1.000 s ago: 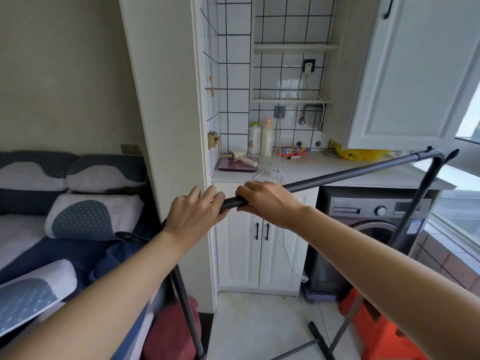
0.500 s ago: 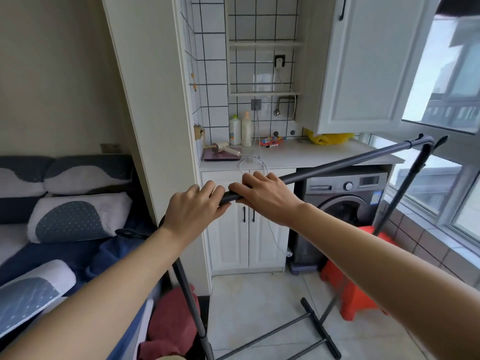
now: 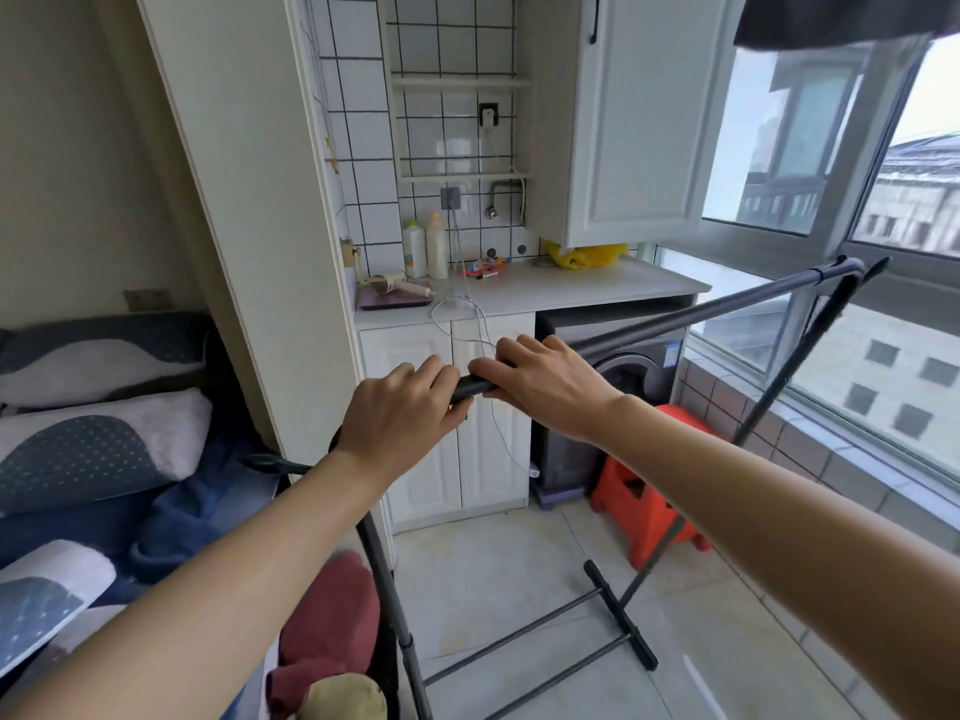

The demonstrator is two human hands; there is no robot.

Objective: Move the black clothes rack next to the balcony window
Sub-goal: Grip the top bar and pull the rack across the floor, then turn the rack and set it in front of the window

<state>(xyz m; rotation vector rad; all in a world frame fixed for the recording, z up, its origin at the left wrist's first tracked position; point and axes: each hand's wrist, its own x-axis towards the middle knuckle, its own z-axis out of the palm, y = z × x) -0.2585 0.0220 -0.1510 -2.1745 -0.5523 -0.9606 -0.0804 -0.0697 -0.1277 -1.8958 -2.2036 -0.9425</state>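
Gripping the clothes rack (image 3: 701, 317) top bar, left hand (image 3: 400, 407) and right hand (image 3: 545, 389) both closed, side by side

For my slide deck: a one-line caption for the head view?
Both hands, left hand and right hand, grip the black clothes rack top bar near the balcony window.

This was a small flat, where a sleeping corner ran straight into a tiled laundry balcony. A bed (image 3: 78, 511) with patterned pillows (image 3: 88, 454) lay on one side. A washing machine (image 3: 623, 371) sat under a white counter (image 3: 597, 288) beside cupboards (image 3: 447, 407), with detergent bottles (image 3: 426, 249) on top and a wide window (image 3: 831, 148) facing other buildings.
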